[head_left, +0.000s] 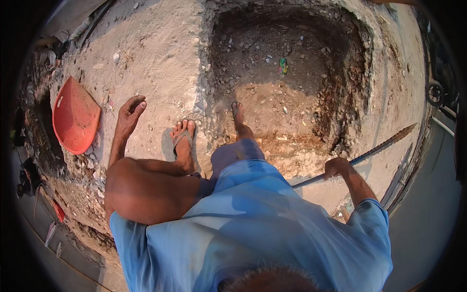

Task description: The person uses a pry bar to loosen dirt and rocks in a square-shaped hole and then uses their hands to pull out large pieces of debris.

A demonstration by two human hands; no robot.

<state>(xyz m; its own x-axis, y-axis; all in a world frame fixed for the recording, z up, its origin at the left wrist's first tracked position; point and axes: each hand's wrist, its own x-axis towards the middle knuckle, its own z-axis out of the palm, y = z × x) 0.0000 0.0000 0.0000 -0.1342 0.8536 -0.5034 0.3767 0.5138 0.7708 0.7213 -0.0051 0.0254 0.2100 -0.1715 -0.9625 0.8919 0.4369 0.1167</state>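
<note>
My right hand (335, 168) is closed around a long steel bar (374, 147). The bar slants up to the right, its far end rusty and ribbed; its near end runs behind the blue shirt. My left hand (130, 111) hangs above the pale ground with its thumb apart from the loosely bent fingers, and nothing shows in it. Left of that hand lies a red plastic pan (78, 118), shallow and pointed at its upper end. One sandalled foot (183, 137) rests on the ground at the pit's left side, the other (237, 113) down inside the pit (287, 104).
The pit has rough, stony walls and a crumbling left edge. A small green scrap (283, 65) lies on its dirt floor. A wheel (434, 93) stands at the far right, beside a grey paved surface (430, 185). Broken ground and a trench run along the left.
</note>
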